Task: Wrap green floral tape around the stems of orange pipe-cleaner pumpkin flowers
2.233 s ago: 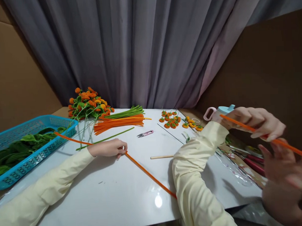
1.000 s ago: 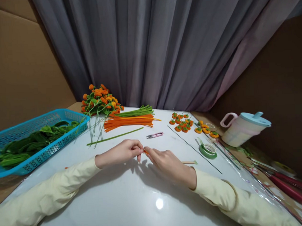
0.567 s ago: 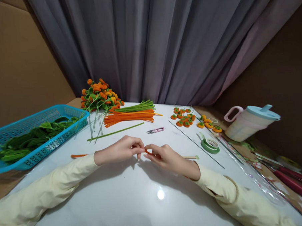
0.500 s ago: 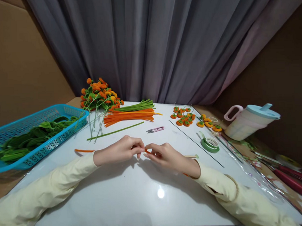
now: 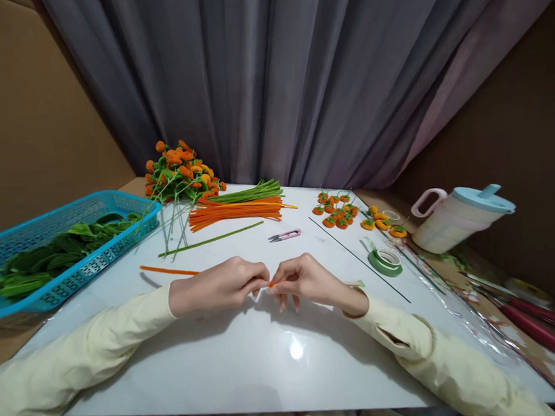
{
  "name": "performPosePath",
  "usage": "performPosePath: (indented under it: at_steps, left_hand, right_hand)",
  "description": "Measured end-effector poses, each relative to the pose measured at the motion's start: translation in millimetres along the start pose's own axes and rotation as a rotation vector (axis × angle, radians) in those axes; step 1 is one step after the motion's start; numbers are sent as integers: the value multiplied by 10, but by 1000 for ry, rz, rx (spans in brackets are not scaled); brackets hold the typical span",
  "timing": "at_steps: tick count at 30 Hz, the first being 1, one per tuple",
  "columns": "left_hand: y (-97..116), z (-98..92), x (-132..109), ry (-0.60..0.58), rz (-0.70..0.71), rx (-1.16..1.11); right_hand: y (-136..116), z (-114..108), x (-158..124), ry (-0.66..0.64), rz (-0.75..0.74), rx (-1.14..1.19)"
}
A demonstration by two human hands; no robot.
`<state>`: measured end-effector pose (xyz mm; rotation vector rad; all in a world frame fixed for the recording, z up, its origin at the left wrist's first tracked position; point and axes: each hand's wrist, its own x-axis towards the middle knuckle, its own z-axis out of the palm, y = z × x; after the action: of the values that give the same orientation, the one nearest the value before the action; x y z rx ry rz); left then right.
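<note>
My left hand (image 5: 228, 285) and my right hand (image 5: 306, 280) meet above the middle of the white table (image 5: 248, 369). Both are closed in a pinch on an orange pipe cleaner (image 5: 168, 271), whose free end sticks out leftward behind my left hand. A small orange bit of it shows between the fingertips; the rest is hidden by the fingers. Beyond the hands lie a pair of pink thread snips (image 5: 285, 235), a single green pipe cleaner (image 5: 212, 239), a bundle of orange pipe cleaners (image 5: 236, 213) and a bundle of green ones (image 5: 249, 192).
At left stands a blue basket (image 5: 55, 291) of green leaves. Orange flowers on stems (image 5: 179, 169) lie at the back left. To the right are small orange flower heads (image 5: 337, 211), a thin dark wire (image 5: 357, 258), green tape (image 5: 383, 263), a lidded cup (image 5: 457, 218) and red-handled pliers (image 5: 535, 328).
My fingers have shifted along the orange pipe cleaner, and the right fingers have changed their pinch. The orange end once seen below my right wrist no longer shows.
</note>
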<state>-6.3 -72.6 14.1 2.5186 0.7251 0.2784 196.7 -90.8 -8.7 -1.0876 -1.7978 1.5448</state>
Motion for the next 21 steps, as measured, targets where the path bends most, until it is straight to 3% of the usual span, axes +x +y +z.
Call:
performPosePath:
  at_steps: [6, 13, 19, 21]
  left_hand:
    - [-13, 53, -18, 1, 24, 110]
    - [-16, 65, -29, 7, 43, 140]
    - [-16, 13, -42, 18, 41, 197]
    - [-17, -9, -55, -3, 51, 222]
  right_hand:
    - [34, 73, -12, 115, -39, -72]
    - [239, 152, -51, 355, -538, -660]
    - [147, 114, -41, 270, -447, -703]
    - [111, 99, -41, 228, -478, -724]
